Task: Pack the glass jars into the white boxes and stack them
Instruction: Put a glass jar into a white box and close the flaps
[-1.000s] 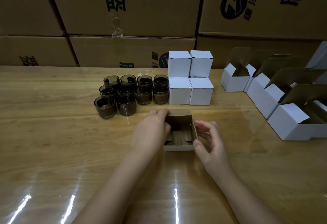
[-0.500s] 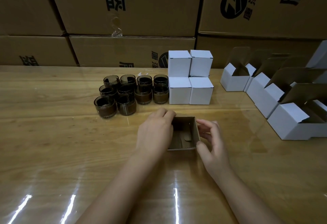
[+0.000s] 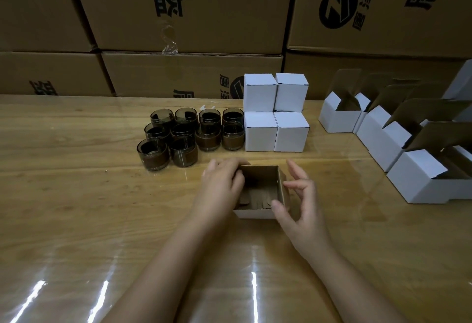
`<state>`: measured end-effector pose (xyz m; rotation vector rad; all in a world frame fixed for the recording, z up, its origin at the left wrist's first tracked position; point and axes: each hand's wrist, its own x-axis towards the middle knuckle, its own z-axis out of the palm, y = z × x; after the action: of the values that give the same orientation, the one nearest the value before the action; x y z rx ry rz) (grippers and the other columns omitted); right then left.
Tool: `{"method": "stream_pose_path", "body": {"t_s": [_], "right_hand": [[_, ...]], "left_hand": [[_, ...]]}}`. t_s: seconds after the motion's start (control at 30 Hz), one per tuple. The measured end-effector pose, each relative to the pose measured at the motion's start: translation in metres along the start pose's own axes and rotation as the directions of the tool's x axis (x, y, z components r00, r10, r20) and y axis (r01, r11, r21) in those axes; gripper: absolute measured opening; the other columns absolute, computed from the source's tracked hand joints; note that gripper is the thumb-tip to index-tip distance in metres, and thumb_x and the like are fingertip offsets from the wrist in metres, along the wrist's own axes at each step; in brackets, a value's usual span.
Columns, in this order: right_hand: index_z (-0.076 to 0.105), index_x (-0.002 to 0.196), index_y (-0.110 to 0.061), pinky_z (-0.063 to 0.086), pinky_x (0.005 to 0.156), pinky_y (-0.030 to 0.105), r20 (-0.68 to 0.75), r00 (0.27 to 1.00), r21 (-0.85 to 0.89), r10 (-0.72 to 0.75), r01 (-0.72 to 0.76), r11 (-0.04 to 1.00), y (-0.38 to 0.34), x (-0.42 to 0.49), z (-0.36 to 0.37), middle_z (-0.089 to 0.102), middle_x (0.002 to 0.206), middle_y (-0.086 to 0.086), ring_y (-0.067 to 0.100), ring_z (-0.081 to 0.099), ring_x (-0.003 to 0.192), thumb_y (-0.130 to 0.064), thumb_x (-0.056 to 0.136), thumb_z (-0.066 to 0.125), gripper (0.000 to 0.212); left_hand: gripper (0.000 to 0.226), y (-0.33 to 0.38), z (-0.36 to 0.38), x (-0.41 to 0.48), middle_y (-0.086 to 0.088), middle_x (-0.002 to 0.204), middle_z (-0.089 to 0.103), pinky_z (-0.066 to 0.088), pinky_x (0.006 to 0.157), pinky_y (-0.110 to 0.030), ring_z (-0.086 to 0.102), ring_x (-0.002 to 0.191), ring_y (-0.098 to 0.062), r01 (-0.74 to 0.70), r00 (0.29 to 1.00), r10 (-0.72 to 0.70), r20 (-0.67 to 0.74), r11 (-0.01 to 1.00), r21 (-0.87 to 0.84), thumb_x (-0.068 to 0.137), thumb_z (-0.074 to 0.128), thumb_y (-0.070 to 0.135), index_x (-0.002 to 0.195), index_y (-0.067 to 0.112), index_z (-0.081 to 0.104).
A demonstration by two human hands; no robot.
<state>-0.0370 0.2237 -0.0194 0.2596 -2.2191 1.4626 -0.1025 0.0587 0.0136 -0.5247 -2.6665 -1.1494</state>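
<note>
Ten glass jars (image 3: 208, 141) of dark tinted glass stand upright in a tight cluster on the table (image 3: 76, 207), beyond the open box (image 3: 252, 213) and to its left, several with a brown band in the lower part. This open box sits at the middle of the table, white outside and brown inside, its top uncovered so that the folded cardboard flaps of its bottom show. Directly beyond the open box, just right of the jars, four closed white boxes (image 3: 260, 132) form a block, two on the table and two stacked on them, the nearest touching the last jars. Farther right of the open box, well apart from it, a row of white boxes with raised lids (image 3: 383, 141) runs back along the table, their brown lid flaps standing up; what they hold cannot be seen. Behind everything, beyond the open box, large brown cartons (image 3: 191, 3) with black print are piled as a wall. The left hand (image 3: 219, 187) lies against the left wall of the open box, its fingers curled over the rim and down inside, gripping that wall. The right hand (image 3: 304, 210) is at the right wall, thumb at the near right corner and forefinger tip at the rim, the other fingers lifted and spread; whether it pinches the wall or only touches it cannot be told. Both forearms reach in from the near edge.
</note>
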Motion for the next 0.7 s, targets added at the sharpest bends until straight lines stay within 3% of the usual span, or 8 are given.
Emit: {"method": "stream_pose_path", "body": {"t_s": [0.1,0.17,0.27,0.4,0.5,0.6,0.7], "right_hand": [[0.034,0.113,-0.043,0.038,0.094,0.005,0.125,0.989,0.039,0.077,-0.083,0.996,-0.002,0.0,0.0,0.032,0.146,-0.019,-0.013,0.035,0.129,-0.045,0.073,0.07,0.054],[0.031,0.112,-0.055,0.037,0.09,0.002,0.149,0.982,0.011,0.12,-0.123,0.992,-0.001,-0.001,-0.001,0.03,0.141,-0.027,-0.02,0.034,0.125,-0.041,0.07,0.079,0.065],[0.029,0.112,-0.053,0.035,0.09,0.0,0.13,0.979,-0.044,0.156,-0.151,0.988,0.004,-0.001,0.0,0.033,0.136,-0.026,-0.023,0.034,0.121,-0.028,0.071,0.081,0.071],[0.027,0.115,-0.047,0.042,0.083,0.004,0.116,0.967,-0.08,0.225,-0.217,0.973,0.006,0.001,0.001,0.041,0.12,-0.028,-0.017,0.048,0.107,-0.027,0.073,0.081,0.071],[0.026,0.121,-0.038,0.048,0.084,0.013,0.13,0.957,-0.082,0.26,-0.251,0.965,0.006,0.002,0.0,0.045,0.115,-0.024,-0.006,0.053,0.103,-0.031,0.073,0.079,0.072],[0.026,0.122,-0.037,0.049,0.083,0.016,0.135,0.953,-0.096,0.272,-0.261,0.961,0.004,0.002,0.001,0.047,0.113,-0.024,-0.003,0.055,0.102,-0.04,0.071,0.077,0.072],[0.029,0.123,-0.035,0.048,0.09,0.02,0.113,0.956,-0.097,0.269,-0.259,0.961,0.007,0.002,0.002,0.048,0.128,-0.011,0.007,0.053,0.115,-0.027,0.074,0.08,0.071]], "left_hand": [[0.029,-0.004,0.0,-0.002,0.01,0.11,0.057,0.041,0.082,-0.017,0.052,0.107,-0.008,0.072,0.992,-0.032,0.119,0.935,-0.348,0.101,0.037,0.016,0.108,0.037,0.055],[0.03,-0.006,-0.001,-0.003,0.015,0.113,0.056,0.045,0.085,-0.021,0.053,0.107,-0.004,0.121,0.986,-0.051,0.162,0.881,-0.457,0.103,0.035,0.02,0.111,0.042,0.053],[0.03,-0.01,0.002,-0.005,0.031,0.125,0.041,0.04,0.098,-0.022,0.042,0.116,0.01,0.145,0.974,-0.025,0.227,0.834,-0.533,0.1,0.037,0.035,0.124,0.053,0.039],[0.057,-0.012,0.008,-0.008,0.038,0.135,0.025,0.027,0.108,-0.025,0.028,0.134,0.003,0.109,0.972,-0.004,0.234,0.891,-0.44,0.083,0.042,0.063,0.135,0.056,0.018],[0.083,-0.016,0.009,-0.01,0.05,0.132,0.008,0.019,0.107,-0.02,0.014,0.132,0.014,0.094,0.967,0.012,0.256,0.911,-0.401,0.069,0.048,0.076,0.136,0.062,0.0],[0.11,-0.023,0.009,-0.012,0.03,0.151,0.009,0.023,0.113,-0.028,0.016,0.141,0.0,0.084,0.953,0.024,0.303,0.938,-0.337,0.056,0.066,0.078,0.137,0.063,-0.009],[0.123,-0.026,0.008,-0.01,0.011,0.154,0.027,0.032,0.114,-0.041,0.03,0.14,-0.009,0.088,0.94,0.013,0.341,0.956,-0.279,0.049,0.076,0.075,0.138,0.064,-0.008]]}}
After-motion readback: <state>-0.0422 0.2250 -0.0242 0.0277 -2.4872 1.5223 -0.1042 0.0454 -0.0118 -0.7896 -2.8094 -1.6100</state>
